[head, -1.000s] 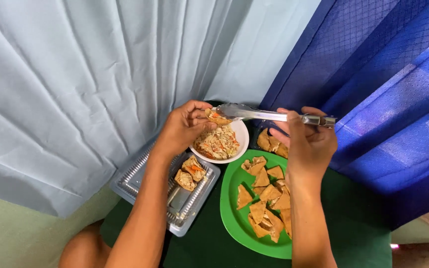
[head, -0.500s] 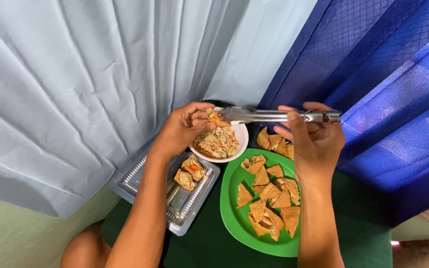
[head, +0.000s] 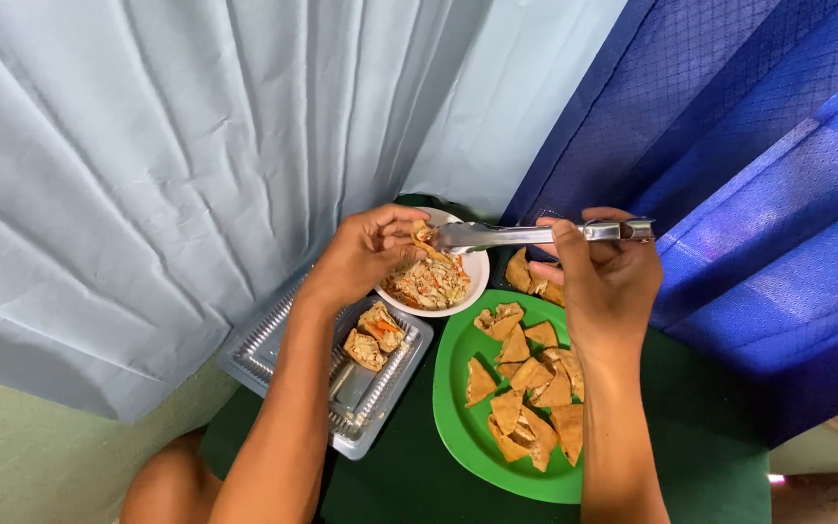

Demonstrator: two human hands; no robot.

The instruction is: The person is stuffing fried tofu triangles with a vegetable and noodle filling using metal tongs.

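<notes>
My left hand (head: 366, 254) holds a small fried pocket (head: 422, 236) above a white bowl (head: 475, 278) of shredded vegetable filling. My right hand (head: 601, 279) grips metal tongs (head: 526, 234), whose tips meet the pocket at my left fingers. Below the right hand lies a green plate (head: 453, 412) with several brown fried triangles (head: 521, 388). A clear plastic tray (head: 273, 354) at left carries two filled pockets (head: 372, 335).
All of it rests on a dark green tabletop (head: 700, 456). A pale blue curtain (head: 177, 165) hangs behind at left and a dark blue cloth (head: 729, 146) at right. More fried pieces (head: 528, 276) lie behind the plate. My knee (head: 162, 490) shows at bottom left.
The tongs have levelled out and moved slightly right and up with my right hand. My left hand keeps the pocket over the bowl.
</notes>
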